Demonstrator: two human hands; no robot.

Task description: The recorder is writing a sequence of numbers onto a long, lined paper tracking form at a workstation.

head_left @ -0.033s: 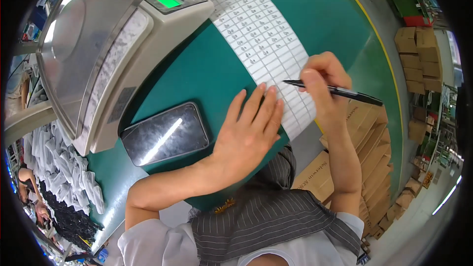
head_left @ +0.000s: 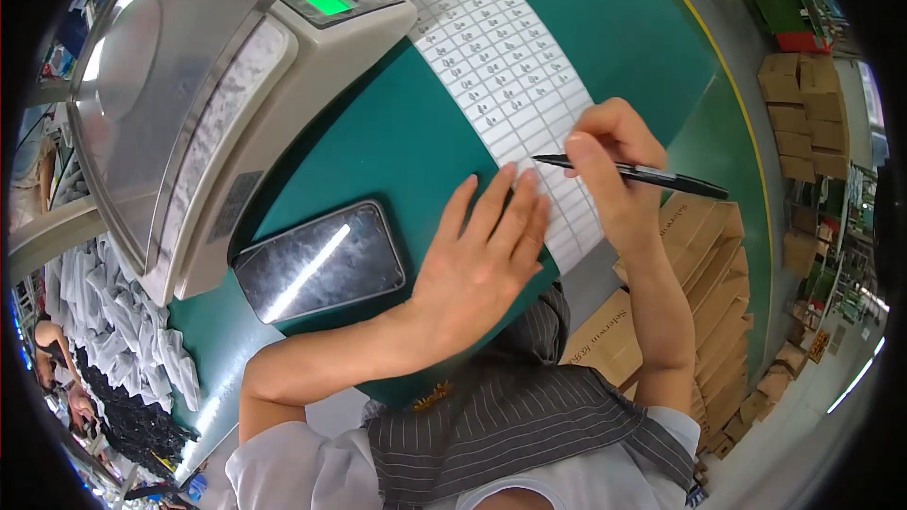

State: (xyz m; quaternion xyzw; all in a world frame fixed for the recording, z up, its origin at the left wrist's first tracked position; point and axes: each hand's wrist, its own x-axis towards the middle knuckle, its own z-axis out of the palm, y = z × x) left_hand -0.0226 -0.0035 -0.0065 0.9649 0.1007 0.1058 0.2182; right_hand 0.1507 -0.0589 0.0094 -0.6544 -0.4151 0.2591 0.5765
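Note:
A long white label sheet (head_left: 515,66), ruled into small cells, lies across the green table. Handwritten marks fill many of its cells; those nearest me look blank. My right hand (head_left: 619,165) grips a black pen (head_left: 675,181) over the sheet's right side, its tip pointing left above a blank cell. My left hand (head_left: 482,264) lies flat with fingers stretched, the fingertips on the sheet's left edge and the palm over the table. Left of that hand a dark smartphone (head_left: 321,263) rests on the table, its screen reflecting a light strip.
A weighing scale (head_left: 321,57) with a clear cover and green display stands at the left of the green table (head_left: 624,9). Grey-white pieces (head_left: 123,321) and black pieces (head_left: 132,420) are heaped at lower left. Cardboard boxes (head_left: 699,293) stand beside my right arm, more (head_left: 803,113) farther right.
My right hand and the pen have shifted slightly left over the sheet. The left hand stays flat in nearly the same place.

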